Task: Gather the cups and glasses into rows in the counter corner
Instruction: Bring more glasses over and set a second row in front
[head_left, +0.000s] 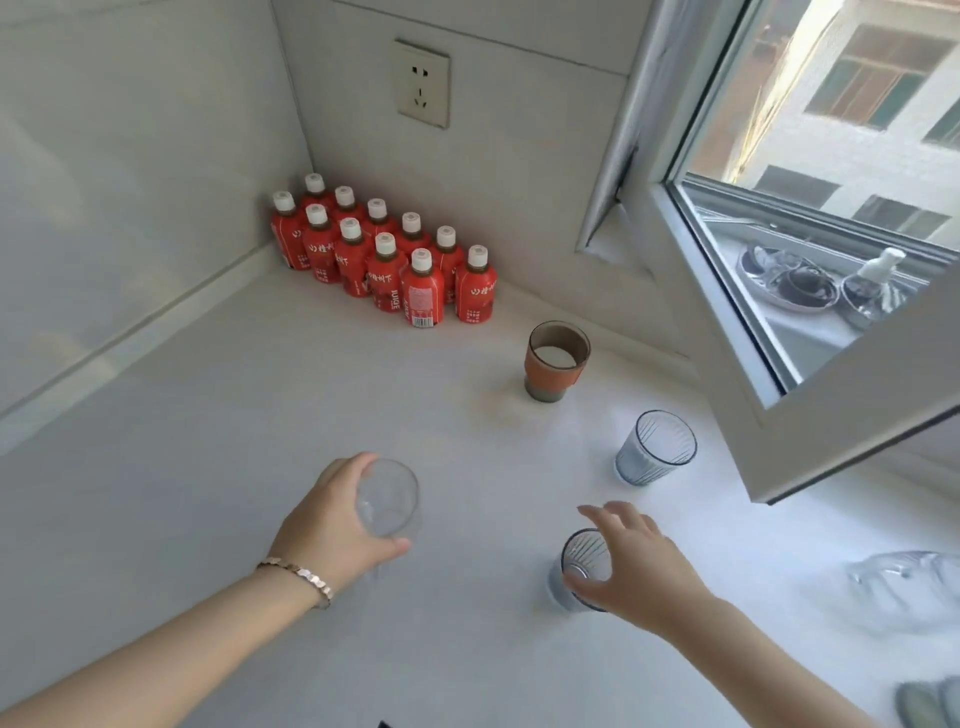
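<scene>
Glass is what both hands are dealing with, so everything here is light, rigid, smooth and breakable. The left hand (332, 525) is wrapped round a clear glass (388, 498), fingers behind and thumb across the near side, out in the middle of the counter (182, 493). Whether its base is on the surface or just off it I cannot tell. The right hand (641, 569) hangs over a ribbed bluish glass (581, 566) nearer the front right, with fingers spread and the thumb at the rim. It does not look closed on the glass yet.

A second ribbed glass (655, 448) stands close to the right edge under the open window (810, 291). A cup with an orange sleeve (557, 364) sits further back, near the back edge. Red juice bottles (384, 254) already fill the back left corner in two rows, so the glasses will probably have to line up just in front of them.

The ribbed walls should give a surer grip than the plain glass, and the sleeve better still. The safest hold is probably round the side wall below the rim. Glasses knocking together, or being set down hard, is the main danger.
</scene>
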